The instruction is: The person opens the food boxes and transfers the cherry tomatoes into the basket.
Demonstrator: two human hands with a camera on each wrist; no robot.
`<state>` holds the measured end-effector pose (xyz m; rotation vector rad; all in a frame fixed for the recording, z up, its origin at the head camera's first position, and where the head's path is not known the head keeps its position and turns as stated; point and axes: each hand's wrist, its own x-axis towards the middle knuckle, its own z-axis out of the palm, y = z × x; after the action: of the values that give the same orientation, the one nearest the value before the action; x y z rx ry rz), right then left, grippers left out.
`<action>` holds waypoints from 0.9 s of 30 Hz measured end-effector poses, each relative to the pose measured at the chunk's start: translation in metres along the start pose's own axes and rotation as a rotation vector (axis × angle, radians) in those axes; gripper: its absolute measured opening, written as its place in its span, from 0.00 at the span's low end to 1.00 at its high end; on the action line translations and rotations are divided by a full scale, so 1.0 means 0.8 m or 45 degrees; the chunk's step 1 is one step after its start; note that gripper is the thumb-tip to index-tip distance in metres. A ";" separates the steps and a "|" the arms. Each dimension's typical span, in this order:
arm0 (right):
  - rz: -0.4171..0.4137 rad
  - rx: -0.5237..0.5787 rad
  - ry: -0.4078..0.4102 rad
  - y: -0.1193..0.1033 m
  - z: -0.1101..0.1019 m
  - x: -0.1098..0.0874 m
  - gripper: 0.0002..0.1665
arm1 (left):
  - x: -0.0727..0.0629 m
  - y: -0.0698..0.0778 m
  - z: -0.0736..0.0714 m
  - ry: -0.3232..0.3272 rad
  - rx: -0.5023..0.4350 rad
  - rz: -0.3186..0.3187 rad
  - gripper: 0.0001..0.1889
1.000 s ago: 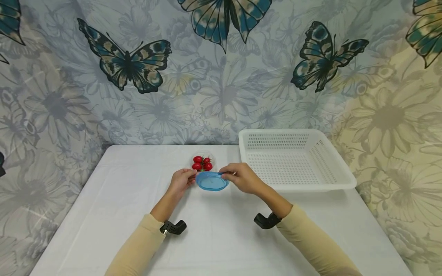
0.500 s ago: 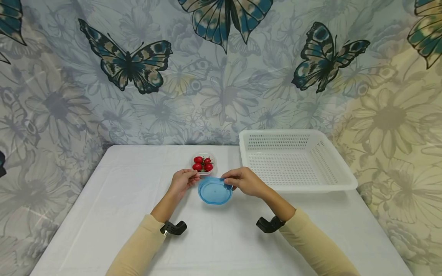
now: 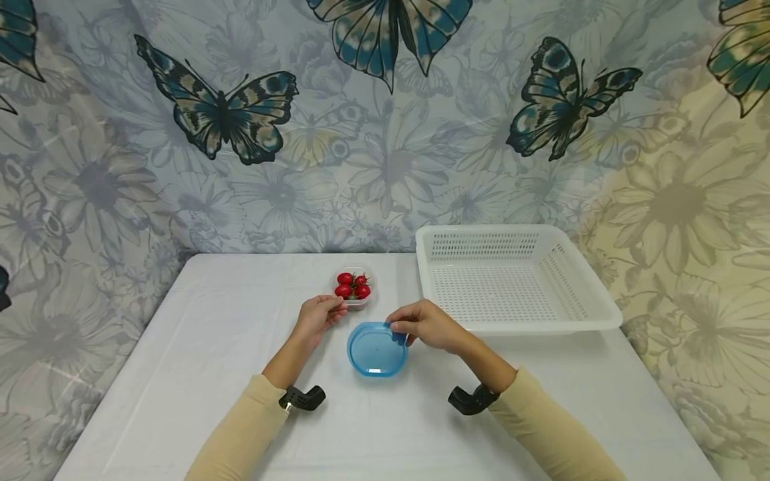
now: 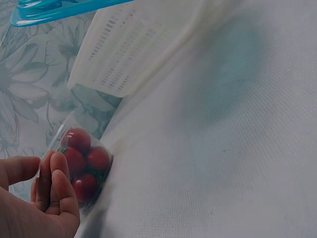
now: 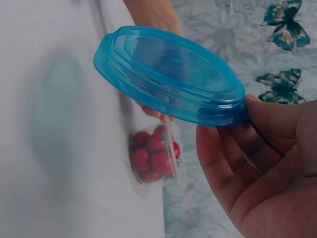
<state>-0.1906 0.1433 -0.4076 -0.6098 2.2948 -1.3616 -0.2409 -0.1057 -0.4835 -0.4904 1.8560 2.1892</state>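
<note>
A small clear plastic container [image 3: 359, 303] of red cherry tomatoes [image 3: 343, 291] stands towards the back of the white table. With thumb and fingertips my left hand [image 3: 315, 315] pinches its near left rim, as the left wrist view shows from the side. To the right, my right hand [image 3: 432, 326] holds a translucent blue lid [image 3: 377, 350] by its edge, thumb on one face and fingers on the other. The right wrist view has the lid [image 5: 173, 74] raised above the cloth, apart from the container, its faint bluish shadow falling below.
A large white perforated plastic basket [image 3: 517, 321] stands at the back right of the table [image 3: 240, 300], beyond my right hand. Butterfly-patterned fabric [image 3: 391, 167] rises directly behind the table. Each wrist wears a black camera mount.
My right hand has drawn the lid away from the container, towards me and slightly right, and its flat face has turned more towards the head view. The left hand stays at the container.
</note>
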 end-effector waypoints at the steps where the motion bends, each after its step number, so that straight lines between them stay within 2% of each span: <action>1: 0.000 0.001 -0.004 0.000 0.001 -0.001 0.14 | 0.000 0.000 0.000 0.000 0.002 -0.001 0.12; 14: 0.057 -0.032 -0.015 0.013 0.023 -0.010 0.14 | -0.002 0.000 0.002 0.014 -0.002 -0.009 0.11; 27: 0.205 0.063 0.089 0.051 0.045 -0.014 0.13 | -0.002 -0.002 0.001 0.005 -0.017 0.000 0.09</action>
<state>-0.1684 0.1417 -0.4586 -0.3583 2.3020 -1.3778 -0.2393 -0.1043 -0.4843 -0.4974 1.8448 2.2035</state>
